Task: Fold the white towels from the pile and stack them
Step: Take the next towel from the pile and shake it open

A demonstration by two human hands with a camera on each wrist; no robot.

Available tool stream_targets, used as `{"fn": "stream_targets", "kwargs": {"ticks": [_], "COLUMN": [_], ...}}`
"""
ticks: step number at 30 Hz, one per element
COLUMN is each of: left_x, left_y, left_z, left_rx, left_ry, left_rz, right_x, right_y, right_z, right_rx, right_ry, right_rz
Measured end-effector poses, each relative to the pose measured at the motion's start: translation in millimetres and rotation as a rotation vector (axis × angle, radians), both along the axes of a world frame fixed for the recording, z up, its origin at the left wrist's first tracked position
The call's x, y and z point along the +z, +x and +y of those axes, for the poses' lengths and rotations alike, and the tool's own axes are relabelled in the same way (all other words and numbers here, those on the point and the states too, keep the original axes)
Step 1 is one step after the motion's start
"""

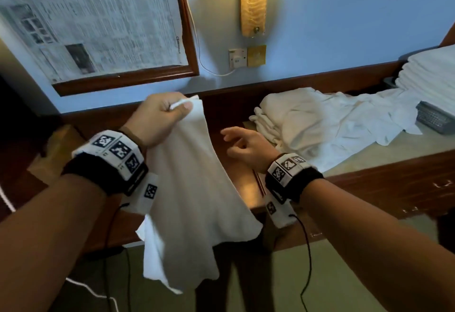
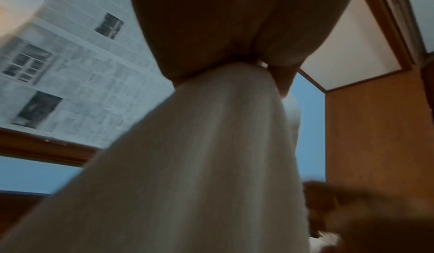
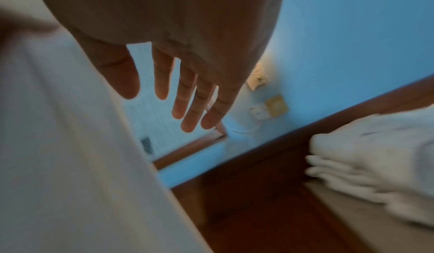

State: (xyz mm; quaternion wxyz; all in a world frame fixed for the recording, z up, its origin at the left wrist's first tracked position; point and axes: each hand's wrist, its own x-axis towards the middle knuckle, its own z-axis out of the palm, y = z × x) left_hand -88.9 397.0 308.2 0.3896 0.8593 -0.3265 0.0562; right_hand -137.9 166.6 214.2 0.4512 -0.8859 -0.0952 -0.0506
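Fingers of left hand [image 1: 157, 117] pinch hanging white towel [image 1: 194, 188] by one corner; right hand [image 1: 243, 145] loose, empty, just beside it.

A lit wall lamp [image 1: 254, 1] glows on the blue wall [image 1: 344, 16] beside a wood-framed newspaper [image 1: 93, 21], above a dark wooden counter [image 1: 384, 181].

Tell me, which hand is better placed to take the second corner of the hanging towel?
The right hand, probably. It is empty, with relaxed fingers, and hovers just beside the towel. The left hand already pinches the top corner and cannot let go.
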Motion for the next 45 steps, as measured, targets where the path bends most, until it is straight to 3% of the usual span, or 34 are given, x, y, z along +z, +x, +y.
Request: {"fn": "stream_targets", "kwargs": {"ticks": [2,4,12,15,18,22,29,32,35,39,41,45], "left_x": [-7.3,-9.7,-5.0,-12.2,-39.6,-89.3,-140.4,-135.9,-117.0,-75.0,-57.1,-50.3], "left_y": [-7.6,-11.8,-24.0,-29.3,-36.2,-43.6,-34.5,-29.3,-24.2,-27.8,-33.9,-48.3], "left_z": [-16.2,-23.7,-14.9,-16.8,-18.6,-20.7,-9.4,-10.0,-21.0,-48.6,-58.4,-54.1], "left_rx": [-0.024,-0.026,0.123,0.157,0.179,0.202,0.216,0.256,0.309,0.251,0.215,0.21], "left_ry": [0.043,0.002,-0.189,-0.302,-0.451,-0.562,-0.4,-0.407,-0.347,-0.302,-0.314,-0.402], "left_rz": [0.01,0.013,-0.008,-0.004,0.044,0.239,0.4,0.317,0.2,0.133,0.111,0.044], "right_x": [39.2,58.3,91.2,114.6,134.6,145.1,147.2,141.1,131.2,96.5,78.8,76.1], "right_y": [3.2,7.0,15.3,18.3,18.2,24.4,24.8,22.1,13.2,-9.6,-18.5,-14.7], "right_z": [17.3,21.4,29.8,31.7,27.8,7.9,-36.9,-51.0,-53.8,-27.9,-14.3,-7.1], "right_rx": [0.159,0.19,0.159,0.132,0.073,-0.037,-0.219,-0.219,-0.099,0.249,0.326,0.212], "right_ry": [0.25,0.302,0.098,-0.067,-0.139,-0.002,0.169,0.194,0.083,-0.36,-0.549,-0.44], "right_rz": [-0.037,-0.102,-0.292,-0.383,-0.478,-0.528,-0.545,-0.489,-0.408,-0.217,-0.187,-0.286]}}
